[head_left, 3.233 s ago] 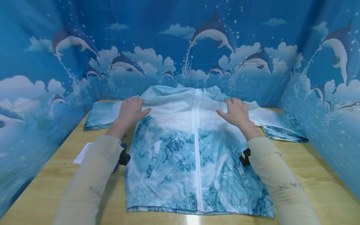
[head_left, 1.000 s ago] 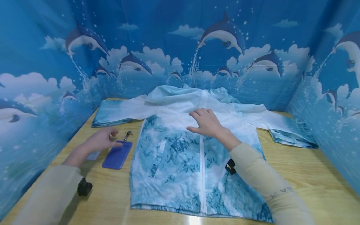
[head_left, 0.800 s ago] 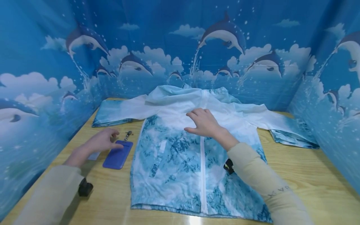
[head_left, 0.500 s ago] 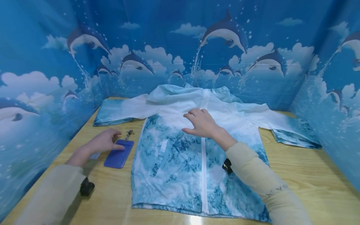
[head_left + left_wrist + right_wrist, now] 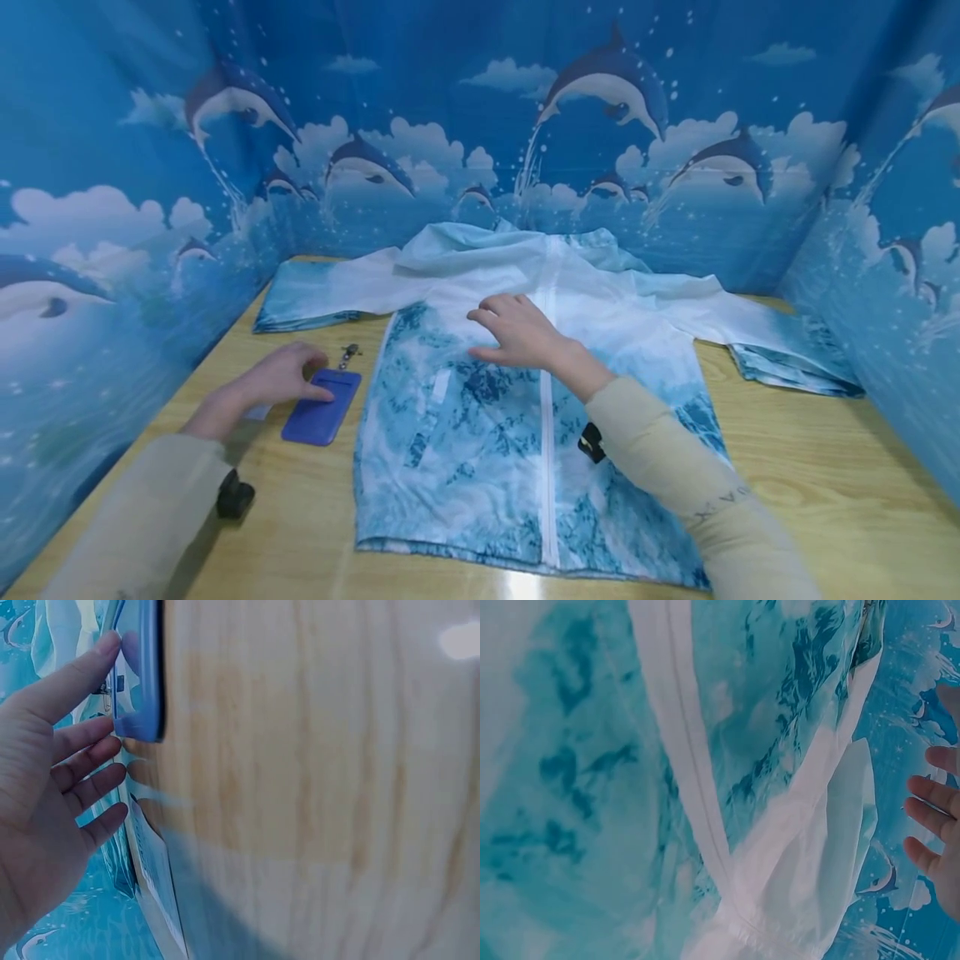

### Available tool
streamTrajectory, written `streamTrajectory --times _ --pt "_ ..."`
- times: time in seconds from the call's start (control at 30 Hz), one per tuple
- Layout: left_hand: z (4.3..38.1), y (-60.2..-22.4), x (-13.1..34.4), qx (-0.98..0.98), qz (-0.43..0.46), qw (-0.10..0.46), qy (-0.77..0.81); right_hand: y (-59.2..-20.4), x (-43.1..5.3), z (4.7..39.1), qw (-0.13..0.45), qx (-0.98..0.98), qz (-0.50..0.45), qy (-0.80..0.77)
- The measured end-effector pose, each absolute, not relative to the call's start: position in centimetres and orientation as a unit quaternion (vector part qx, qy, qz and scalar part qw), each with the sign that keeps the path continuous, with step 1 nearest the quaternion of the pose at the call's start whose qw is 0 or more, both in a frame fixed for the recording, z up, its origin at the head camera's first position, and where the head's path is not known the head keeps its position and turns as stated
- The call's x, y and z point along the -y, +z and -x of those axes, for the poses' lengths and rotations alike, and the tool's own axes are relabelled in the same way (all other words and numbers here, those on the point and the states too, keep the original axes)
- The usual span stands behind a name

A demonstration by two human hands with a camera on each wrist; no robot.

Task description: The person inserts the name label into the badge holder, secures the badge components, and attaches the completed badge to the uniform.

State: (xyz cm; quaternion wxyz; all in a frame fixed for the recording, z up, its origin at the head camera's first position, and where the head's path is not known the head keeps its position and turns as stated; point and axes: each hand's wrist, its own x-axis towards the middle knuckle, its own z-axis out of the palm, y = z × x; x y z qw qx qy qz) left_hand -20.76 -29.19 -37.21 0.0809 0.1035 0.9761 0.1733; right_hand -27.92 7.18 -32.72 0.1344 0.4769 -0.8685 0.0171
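Note:
A jacket [image 5: 480,450], teal and white with a front zip, lies spread flat with both sleeves out to the sides. Left of it on the table lies a blue-purple badge holder [image 5: 318,421] with a metal clip [image 5: 348,356] at its far end. My left hand [image 5: 279,377] has its thumb at the holder's top; in the left wrist view that thumb [image 5: 105,646] meets the holder's edge while the other fingers hang loosely bent. Over the jacket's chest, left of the zip [image 5: 547,467], hovers my right hand [image 5: 517,335], fingers spread and holding nothing.
A white printed card [image 5: 258,412] lies partly hidden under my left wrist. Blue dolphin-print curtains [image 5: 450,100] enclose the wooden table [image 5: 780,467] at the back and both sides. The jacket's folded sleeve ends reach close to the side curtains.
Both hands have left the jacket's shoulders since the earliest frame. The left came down to the badge holder; the right moved inward and keeps drifting left. Jacket and holder stay put.

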Motion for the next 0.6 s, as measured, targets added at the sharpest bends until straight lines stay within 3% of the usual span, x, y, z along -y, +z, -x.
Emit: streamTrajectory --times 0.6 --pt "20.1 -36.9 29.5 -0.974 -0.117 0.105 0.16 -32.7 -5.1 27.5 0.113 0.86 -0.498 0.003"
